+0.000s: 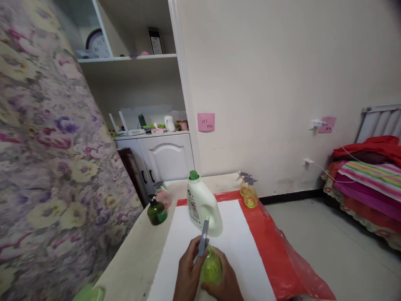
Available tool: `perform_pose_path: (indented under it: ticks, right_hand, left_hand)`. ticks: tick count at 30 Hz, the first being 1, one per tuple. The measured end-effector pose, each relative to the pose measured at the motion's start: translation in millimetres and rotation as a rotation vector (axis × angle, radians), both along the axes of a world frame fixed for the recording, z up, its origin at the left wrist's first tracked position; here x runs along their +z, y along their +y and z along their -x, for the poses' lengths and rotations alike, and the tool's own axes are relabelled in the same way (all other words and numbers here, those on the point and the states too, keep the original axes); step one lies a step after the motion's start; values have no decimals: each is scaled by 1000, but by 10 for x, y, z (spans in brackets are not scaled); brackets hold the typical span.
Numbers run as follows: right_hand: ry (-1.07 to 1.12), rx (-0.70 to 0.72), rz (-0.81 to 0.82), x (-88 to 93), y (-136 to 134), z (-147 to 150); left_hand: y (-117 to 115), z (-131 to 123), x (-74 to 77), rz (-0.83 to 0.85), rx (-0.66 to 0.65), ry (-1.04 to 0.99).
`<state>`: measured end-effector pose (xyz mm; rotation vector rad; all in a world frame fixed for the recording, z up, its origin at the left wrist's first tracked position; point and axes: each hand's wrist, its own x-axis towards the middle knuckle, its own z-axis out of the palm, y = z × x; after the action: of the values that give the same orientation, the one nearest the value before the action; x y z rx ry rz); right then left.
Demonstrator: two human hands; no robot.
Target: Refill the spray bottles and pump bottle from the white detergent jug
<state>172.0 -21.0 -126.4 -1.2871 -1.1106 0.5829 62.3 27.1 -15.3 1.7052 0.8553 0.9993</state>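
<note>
Apparently, the left grip is working the pinched sprayer top, the right grip clasping the bottle; next, steadiness is probably mattering.

I've got the table below me, cream top running back toward the wall. Red sheeting covers its right side, a white sheet overlapping it. Pale jug, upright on the white! Left, on cream: dark green bottle, pink spray bottle just behind. Far right, two yellow spray bottles, close together.
</note>
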Motion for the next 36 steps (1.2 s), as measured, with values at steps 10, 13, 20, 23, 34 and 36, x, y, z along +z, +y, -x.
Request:
perform_pose_path:
  ticks: [10, 13, 20, 23, 34, 36]
  right_hand:
    - [-51, 15, -25, 168, -106, -5]
    - [-80, 49, -24, 244, -138, 62]
    - [-101, -46, 36, 553, -247, 284]
    - [-88, -41, 104, 680, -318, 323]
    - [215, 118, -39, 701, -365, 290]
    - [338, 234, -38, 716, -347, 279]
  left_hand:
    - [-54, 189, 199, 75, 6, -47]
    - [-88, 284, 246, 92, 23, -103]
    - [-173, 435, 324, 103, 18, -113]
    - [-214, 474, 358, 112, 26, -126]
    - [-238, 496, 291, 241, 70, -270]
    - [-218, 504, 301, 267, 39, -293]
